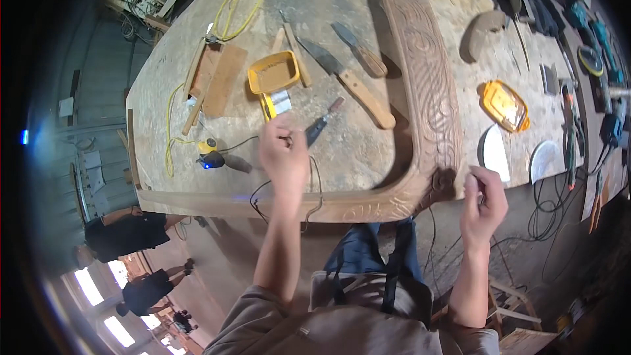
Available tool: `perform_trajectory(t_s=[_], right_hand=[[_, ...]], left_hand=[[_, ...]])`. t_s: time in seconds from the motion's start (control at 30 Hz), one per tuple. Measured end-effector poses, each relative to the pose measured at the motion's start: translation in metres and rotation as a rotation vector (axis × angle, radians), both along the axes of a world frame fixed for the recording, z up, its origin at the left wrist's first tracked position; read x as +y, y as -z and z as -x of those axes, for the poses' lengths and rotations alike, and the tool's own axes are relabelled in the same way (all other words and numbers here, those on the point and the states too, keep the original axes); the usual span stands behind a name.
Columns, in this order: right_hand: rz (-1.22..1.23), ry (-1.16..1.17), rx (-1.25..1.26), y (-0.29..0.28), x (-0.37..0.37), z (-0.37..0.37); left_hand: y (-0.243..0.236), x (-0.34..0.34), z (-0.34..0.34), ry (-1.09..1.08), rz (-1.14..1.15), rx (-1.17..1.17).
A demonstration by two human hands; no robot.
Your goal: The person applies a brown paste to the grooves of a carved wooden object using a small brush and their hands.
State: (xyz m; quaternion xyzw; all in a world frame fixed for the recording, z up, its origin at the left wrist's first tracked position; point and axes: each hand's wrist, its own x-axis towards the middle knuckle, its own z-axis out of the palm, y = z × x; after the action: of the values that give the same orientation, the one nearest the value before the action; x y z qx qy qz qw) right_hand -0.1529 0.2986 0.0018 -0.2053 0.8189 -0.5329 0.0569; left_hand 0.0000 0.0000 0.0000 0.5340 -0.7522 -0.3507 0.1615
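My left hand (284, 148) is blurred and curled, just in front of a yellow tool (268, 106) and a dark-bladed tool with a reddish handle (317, 128); what it holds, if anything, is hidden. My right hand (484, 202) has fingers curled beside the corner of a carved wooden frame (427, 79); I cannot make out anything in it. A yellow tray (272, 70), a wide knife with a wooden handle (365, 98) and a smaller knife (368, 59) lie inside the frame. A white curved piece (496, 152) lies right of the frame's corner.
On the worktable (164, 72) are yellow cords (240, 6), wooden scraps (223, 82), a small yellow device (210, 154), a yellow case (505, 106) and wood block (483, 34). Power tools (595, 59) line the right. Two people (128, 236) stand at the lower left.
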Motion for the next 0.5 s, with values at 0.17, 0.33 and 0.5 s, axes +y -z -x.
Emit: perform_trajectory(t_s=[0.17,0.33,0.5], right_hand=[[-0.182,-0.204,0.379,-0.024,-0.122,0.023],[-0.508,-0.36,0.563,0.009,-0.228,0.046],[-0.623,-0.333,0.622,0.027,-0.263,0.065]], left_hand=[[-0.002,-0.07,-0.016,0.082,0.43,-0.127],[-0.003,-0.119,-0.01,0.228,0.447,-0.162],[0.001,-0.153,0.017,0.372,0.35,-0.068]])
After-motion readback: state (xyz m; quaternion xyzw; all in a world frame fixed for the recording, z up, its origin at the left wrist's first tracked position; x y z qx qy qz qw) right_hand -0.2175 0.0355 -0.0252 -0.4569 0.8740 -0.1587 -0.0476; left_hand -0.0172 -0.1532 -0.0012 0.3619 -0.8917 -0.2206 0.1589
